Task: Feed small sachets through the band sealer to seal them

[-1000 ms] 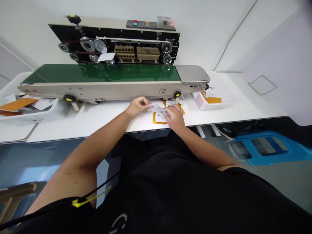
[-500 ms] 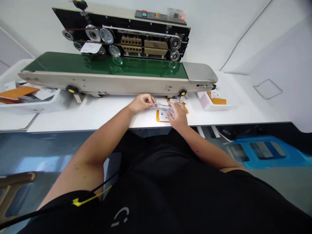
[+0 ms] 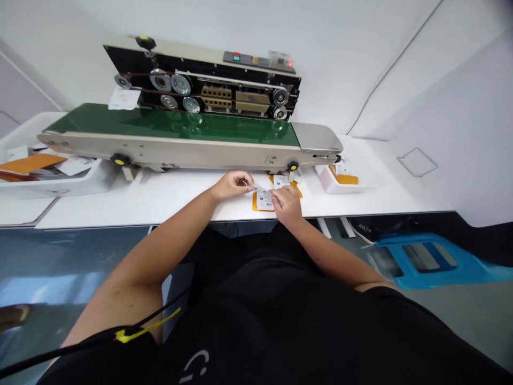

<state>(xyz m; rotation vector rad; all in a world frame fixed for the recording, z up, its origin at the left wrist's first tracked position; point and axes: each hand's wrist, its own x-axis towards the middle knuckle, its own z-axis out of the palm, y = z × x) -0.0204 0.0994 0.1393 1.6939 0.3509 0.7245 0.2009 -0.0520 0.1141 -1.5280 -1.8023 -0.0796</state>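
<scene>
My left hand [image 3: 233, 186] is closed in a pinch on one end of a thin, whitish packet [image 3: 262, 190], seen nearly edge-on. At its other end, the curled fingers of my right hand [image 3: 287, 205] grip the same packet; its contents cannot be made out. Just below lies an orange-and-white printed packet [image 3: 263, 202] on the white table [image 3: 188, 198]. Another such packet [image 3: 280, 182] lies behind my right hand, under the machine's edge. At the left end of the sealing machine [image 3: 200, 64], a white packet [image 3: 124, 99] sticks out over the green belt [image 3: 148, 123].
A white bin [image 3: 96, 179] at the left is filled with orange and white packets. On the right stands a smaller white tray [image 3: 344, 188] with a few packets. A blue plastic stool [image 3: 433, 259] is on the floor at right.
The white packet at the machine has travelled left, clear of the rollers. My right hand's fingers have curled more tightly around the held packet. The whole view has shifted slightly.
</scene>
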